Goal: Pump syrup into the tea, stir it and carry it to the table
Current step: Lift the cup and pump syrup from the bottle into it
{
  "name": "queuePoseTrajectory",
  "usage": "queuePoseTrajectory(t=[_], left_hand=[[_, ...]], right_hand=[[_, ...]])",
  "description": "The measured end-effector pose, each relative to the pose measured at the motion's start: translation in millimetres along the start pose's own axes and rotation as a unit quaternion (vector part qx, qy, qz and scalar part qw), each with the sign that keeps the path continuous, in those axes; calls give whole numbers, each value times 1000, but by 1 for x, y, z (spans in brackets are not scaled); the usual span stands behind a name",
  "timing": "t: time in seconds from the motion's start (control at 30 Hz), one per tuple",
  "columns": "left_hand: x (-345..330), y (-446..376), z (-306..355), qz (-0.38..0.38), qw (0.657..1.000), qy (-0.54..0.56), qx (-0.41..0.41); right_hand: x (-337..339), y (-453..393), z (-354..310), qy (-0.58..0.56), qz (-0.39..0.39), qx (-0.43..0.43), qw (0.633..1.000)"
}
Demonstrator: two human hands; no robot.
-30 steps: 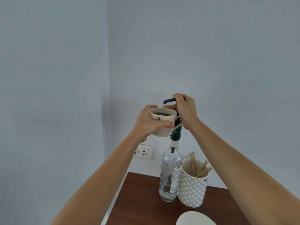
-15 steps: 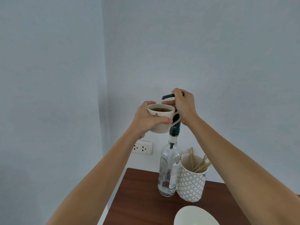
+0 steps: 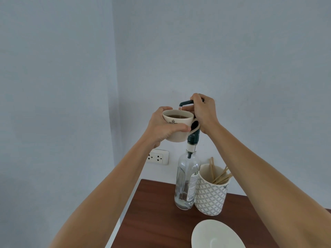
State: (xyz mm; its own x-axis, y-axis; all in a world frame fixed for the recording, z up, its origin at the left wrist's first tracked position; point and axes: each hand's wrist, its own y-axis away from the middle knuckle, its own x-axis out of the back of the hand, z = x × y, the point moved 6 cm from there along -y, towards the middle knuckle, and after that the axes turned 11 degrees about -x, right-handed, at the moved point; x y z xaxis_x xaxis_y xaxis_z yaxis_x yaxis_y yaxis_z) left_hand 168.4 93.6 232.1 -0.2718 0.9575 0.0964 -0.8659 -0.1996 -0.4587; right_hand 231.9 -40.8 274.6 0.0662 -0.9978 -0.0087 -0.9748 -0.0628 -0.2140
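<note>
My left hand (image 3: 161, 127) grips a cream cup of brown tea (image 3: 176, 122) and holds it up under the dark pump spout (image 3: 184, 103). A thin drip of syrup hangs from the spout over the cup's rim. My right hand (image 3: 203, 111) is closed over the pump head atop a clear glass syrup bottle (image 3: 187, 181), which stands on the brown wooden table (image 3: 154, 217). The bottle looks nearly empty, with a little liquid at the bottom.
A patterned white holder (image 3: 210, 196) with several wooden stir sticks stands right of the bottle. A white saucer (image 3: 215, 235) lies at the table's near edge. A wall socket (image 3: 157, 156) sits behind, and the table's left edge runs beside the wall.
The cup and pump stay together while the view drifts a little. The spout now shows a drip of syrup over the cup; my right hand remains on the pump head.
</note>
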Motion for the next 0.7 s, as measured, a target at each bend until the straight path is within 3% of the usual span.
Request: queuePoseTrajectory(t=[0.37, 0.57, 0.7], left_hand=[[-1, 11, 3, -8, 1000, -2, 1], [0, 22, 7, -2, 1000, -4, -6], [0, 33, 10, -10, 1000, -6, -14]], right_hand=[[5, 10, -5, 1, -28, -34, 999], [25, 45, -1, 91, 77, -7, 993], [33, 79, 15, 128, 89, 8, 988]])
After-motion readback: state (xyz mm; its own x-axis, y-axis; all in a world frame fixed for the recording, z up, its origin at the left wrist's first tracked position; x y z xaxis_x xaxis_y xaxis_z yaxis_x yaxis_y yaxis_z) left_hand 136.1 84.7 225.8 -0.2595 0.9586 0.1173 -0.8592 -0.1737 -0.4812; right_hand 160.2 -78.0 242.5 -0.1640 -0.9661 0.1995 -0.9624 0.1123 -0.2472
